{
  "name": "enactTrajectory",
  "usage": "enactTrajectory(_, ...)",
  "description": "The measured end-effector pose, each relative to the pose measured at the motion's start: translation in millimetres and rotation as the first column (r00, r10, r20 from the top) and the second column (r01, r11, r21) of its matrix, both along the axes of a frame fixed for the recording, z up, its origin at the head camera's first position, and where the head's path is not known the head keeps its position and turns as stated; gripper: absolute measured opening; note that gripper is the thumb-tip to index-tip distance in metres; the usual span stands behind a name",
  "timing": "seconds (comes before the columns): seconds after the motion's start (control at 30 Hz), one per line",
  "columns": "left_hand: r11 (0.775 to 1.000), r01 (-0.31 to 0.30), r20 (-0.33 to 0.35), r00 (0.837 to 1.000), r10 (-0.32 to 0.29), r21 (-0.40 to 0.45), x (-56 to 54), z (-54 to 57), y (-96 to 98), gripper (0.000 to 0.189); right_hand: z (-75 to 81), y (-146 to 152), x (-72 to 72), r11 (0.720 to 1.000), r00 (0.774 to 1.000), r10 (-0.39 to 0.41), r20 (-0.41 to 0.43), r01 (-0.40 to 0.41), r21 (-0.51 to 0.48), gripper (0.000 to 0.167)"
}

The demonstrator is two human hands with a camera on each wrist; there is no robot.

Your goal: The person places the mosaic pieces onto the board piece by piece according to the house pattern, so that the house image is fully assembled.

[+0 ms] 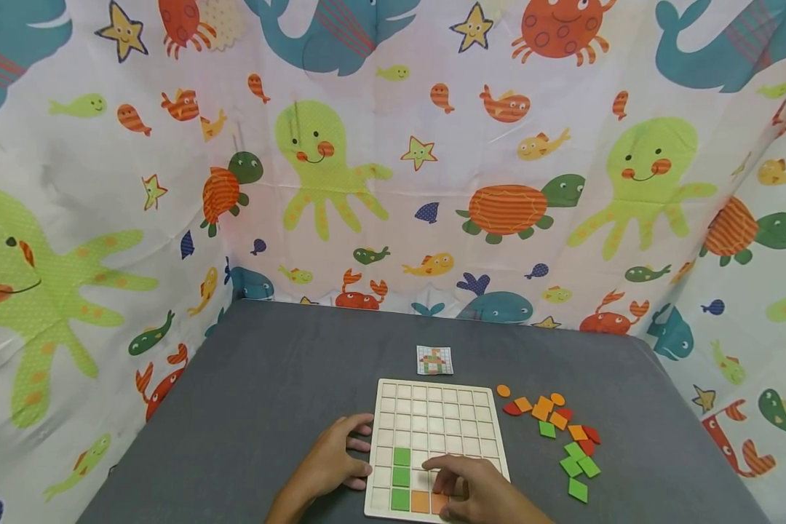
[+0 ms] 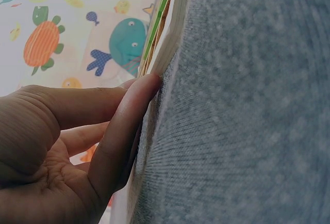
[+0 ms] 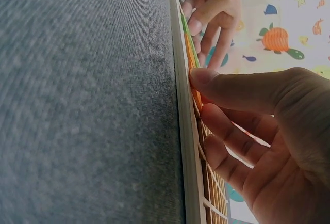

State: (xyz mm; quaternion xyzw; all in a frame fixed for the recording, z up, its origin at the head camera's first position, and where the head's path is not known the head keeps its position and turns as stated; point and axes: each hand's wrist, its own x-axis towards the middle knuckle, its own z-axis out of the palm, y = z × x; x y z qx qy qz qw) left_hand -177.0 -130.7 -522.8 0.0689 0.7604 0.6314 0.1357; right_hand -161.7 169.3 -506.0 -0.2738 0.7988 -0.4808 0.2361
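A pale wooden grid board (image 1: 435,418) lies on the grey table. Three green square tiles (image 1: 401,477) stand in a column near its lower left, and an orange square tile (image 1: 421,502) sits beside the lowest one. My right hand (image 1: 481,491) is over the lower part of the board, its thumb and a bent finger at a second orange square tile (image 1: 438,503) in the bottom row. That tile is partly hidden by the fingers. My left hand (image 1: 330,458) rests at the board's left side, with fingertips touching its edge in the left wrist view.
Right of the board lie loose tiles: orange squares (image 1: 541,407), orange rounds (image 1: 503,391), red pieces (image 1: 512,409) and green squares (image 1: 578,490). A small card with a coloured grid pattern (image 1: 434,360) lies behind the board. A printed curtain (image 1: 380,247) surrounds the table.
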Motion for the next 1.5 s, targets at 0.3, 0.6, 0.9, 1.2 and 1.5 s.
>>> enactTrajectory(0.3, 1.0, 0.002, 0.0, 1.0, -0.002, -0.006, -0.1, 0.6, 0.2, 0.085, -2.5, 3, -1.3, 1.0, 0.998, -0.002, -0.068, 0.001, -0.009, 0.046)
enactTrajectory(0.6, 1.0, -0.002, 0.007, 1.0, 0.002, 0.001, -1.0, 0.1, 0.0, 0.086, 14.1, 16, -7.4, 0.986, 0.955, -0.151, -0.254, 0.164, 0.031, 0.049)
enactTrajectory(0.9, 1.0, 0.002, 0.01, 1.0, -0.002, -0.014, -0.1, 1.9, -0.3, 0.084, 23.5, 37, -12.4, 0.944, 0.874, -0.311, -0.374, 0.33, -0.013, 0.047)
enactTrajectory(1.2, 1.0, 0.005, 0.001, 1.0, -0.004, -0.014, 0.1, 1.2, 0.0, 0.084, 24.1, 58, -16.9, 0.825, 0.776, -0.536, -0.332, 0.564, -0.013, 0.051)
enactTrajectory(1.5, 1.0, 0.006, 0.005, 1.0, -0.005, -0.028, -0.1, 0.9, 0.2, 0.084, 19.6, 87, -17.2, 0.786, 0.701, -0.591, -0.4, 0.611, -0.091, 0.054)
